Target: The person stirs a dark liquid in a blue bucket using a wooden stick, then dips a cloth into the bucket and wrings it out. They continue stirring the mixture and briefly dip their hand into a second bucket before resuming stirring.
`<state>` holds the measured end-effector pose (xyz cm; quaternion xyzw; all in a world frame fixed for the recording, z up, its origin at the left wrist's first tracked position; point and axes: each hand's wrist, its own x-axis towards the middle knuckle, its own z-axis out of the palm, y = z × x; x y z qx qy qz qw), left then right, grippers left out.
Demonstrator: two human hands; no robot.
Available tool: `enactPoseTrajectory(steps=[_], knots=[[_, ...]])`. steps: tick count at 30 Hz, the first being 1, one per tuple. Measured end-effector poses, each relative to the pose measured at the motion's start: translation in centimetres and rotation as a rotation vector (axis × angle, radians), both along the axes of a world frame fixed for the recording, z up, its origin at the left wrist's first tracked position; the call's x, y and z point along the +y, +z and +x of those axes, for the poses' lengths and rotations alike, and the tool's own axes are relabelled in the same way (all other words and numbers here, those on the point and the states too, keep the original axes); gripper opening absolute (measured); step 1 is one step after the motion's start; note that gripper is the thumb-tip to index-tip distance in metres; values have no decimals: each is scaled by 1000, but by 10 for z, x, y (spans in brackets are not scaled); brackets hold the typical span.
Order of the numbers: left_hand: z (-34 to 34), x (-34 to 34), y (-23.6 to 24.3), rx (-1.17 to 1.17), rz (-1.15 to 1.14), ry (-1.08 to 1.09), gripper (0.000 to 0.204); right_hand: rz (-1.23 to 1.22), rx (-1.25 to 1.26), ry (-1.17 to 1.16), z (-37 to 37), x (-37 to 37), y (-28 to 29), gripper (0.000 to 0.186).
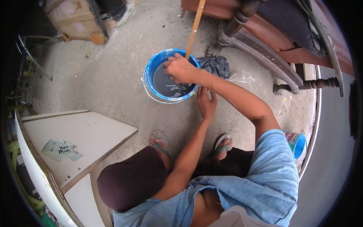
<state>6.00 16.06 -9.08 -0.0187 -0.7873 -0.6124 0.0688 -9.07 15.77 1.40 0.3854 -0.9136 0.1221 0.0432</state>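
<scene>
A blue bucket [150, 72] with a thin wire handle stands on the floor in front of my feet, holding dark grey liquid [166, 85]. My right hand [180, 70] is over its opening, fingers curled downward; what they may hold is hidden beneath the hand. Close beside that hand, a wooden stick [195, 28] slants down into the bucket, its lower end out of sight. My left hand [207, 101] is at the bucket's near right side, under my right forearm. Its fingers and thumb are apart, the tips close to the rim and partly covered.
A crumpled black plastic bag [216, 66] lies right of the bucket. Beyond it stands carved wooden furniture [261, 56] with reddish-brown upholstery. A white board piece [94, 126] is at my left. A small paint can [297, 143] lies at my right, and a wooden panel [72, 19] stands far left.
</scene>
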Motion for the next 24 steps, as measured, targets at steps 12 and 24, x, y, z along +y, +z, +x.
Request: enactPoseTrajectory(steps=[12,24], knots=[[1,-7,4,124,-163,-87,21,-201,-360,-214,17,14,42,34],[-71,-78,203,749,53,197,16,-905,-977,-240,29,127,109,20]])
